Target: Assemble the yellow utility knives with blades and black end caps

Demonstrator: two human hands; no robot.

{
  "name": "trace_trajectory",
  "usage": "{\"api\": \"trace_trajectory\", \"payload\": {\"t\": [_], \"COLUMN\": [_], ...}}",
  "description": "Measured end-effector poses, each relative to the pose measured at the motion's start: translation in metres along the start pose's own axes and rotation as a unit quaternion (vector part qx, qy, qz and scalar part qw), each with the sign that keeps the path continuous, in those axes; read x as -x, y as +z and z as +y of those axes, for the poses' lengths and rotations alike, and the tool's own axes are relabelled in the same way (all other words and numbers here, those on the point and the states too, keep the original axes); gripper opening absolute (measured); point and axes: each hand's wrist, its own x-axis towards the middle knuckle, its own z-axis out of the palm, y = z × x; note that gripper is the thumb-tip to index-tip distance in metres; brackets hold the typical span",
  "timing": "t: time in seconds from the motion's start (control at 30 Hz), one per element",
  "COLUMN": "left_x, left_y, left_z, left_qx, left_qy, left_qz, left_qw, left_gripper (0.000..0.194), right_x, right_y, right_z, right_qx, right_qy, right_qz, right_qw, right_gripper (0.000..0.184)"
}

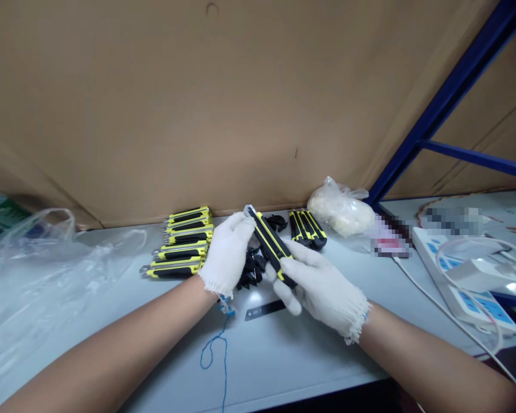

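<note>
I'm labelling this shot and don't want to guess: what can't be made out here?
- Loose blade, head view: its right end is hidden by the right hand.
- Black pieces, head view: partly covered by the left hand and held knife, so uncountable.
- Green item, head view: cut off by the left edge, and blurred.
- Pink item, head view: obscured by pixelation.

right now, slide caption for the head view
Right hand holds a cutter, left hand near its tip, loose blade on the table.
</note>
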Motion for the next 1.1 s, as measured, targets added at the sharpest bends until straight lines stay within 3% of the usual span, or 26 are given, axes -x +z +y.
{"api": "trace_trajectory", "payload": {"t": [0.17, 0.27, 0.4, 0.47, 0.57, 0.67, 0.77, 0.9, 1.1], "left_x": [0.011, 0.015, 0.021, 0.024, 0.029, 0.033, 0.038, 0.040, 0.044], "left_y": [0.003, 0.006, 0.013, 0.016, 0.017, 0.016, 0.018, 0.023, 0.023], "left_z": [0.005, 0.001, -0.003, -0.002, 0.000, 0.000, -0.002, -0.003, -0.002], "left_qx": [-0.050, -0.009, 0.070, 0.092, 0.066, 0.037, 0.081, 0.155, 0.119], "left_qy": [0.040, 0.023, -0.078, -0.099, -0.066, -0.035, -0.076, -0.155, -0.147], "left_qz": [-0.033, -0.052, -0.086, -0.090, -0.081, -0.096, -0.125, -0.143, -0.143], "left_qw": [0.997, 0.998, 0.991, 0.987, 0.992, 0.994, 0.986, 0.965, 0.971], "left_gripper": [0.035, 0.038, 0.038, 0.039, 0.042, 0.040, 0.039, 0.042, 0.040], "right_x": [0.000, -0.004, -0.004, -0.002, -0.001, -0.002, -0.006, -0.009, -0.009], "right_y": [-0.002, -0.003, 0.001, 0.003, 0.003, 0.000, -0.003, -0.004, 0.001], "right_z": [0.005, 0.010, 0.008, 0.005, 0.003, 0.005, 0.010, 0.015, 0.018], "right_qx": [-0.001, -0.042, -0.079, -0.072, -0.034, -0.021, -0.066, -0.103, -0.079], "right_qy": [0.029, -0.006, -0.032, -0.036, -0.029, -0.004, 0.008, -0.035, -0.017], "right_qz": [0.073, 0.030, -0.015, -0.006, 0.025, 0.059, 0.052, -0.013, 0.035], "right_qw": [0.997, 0.999, 0.996, 0.997, 0.999, 0.998, 0.996, 0.994, 0.996], "right_gripper": [0.034, 0.032, 0.031, 0.026, 0.017, 0.033, 0.046, 0.026, 0.028]}}
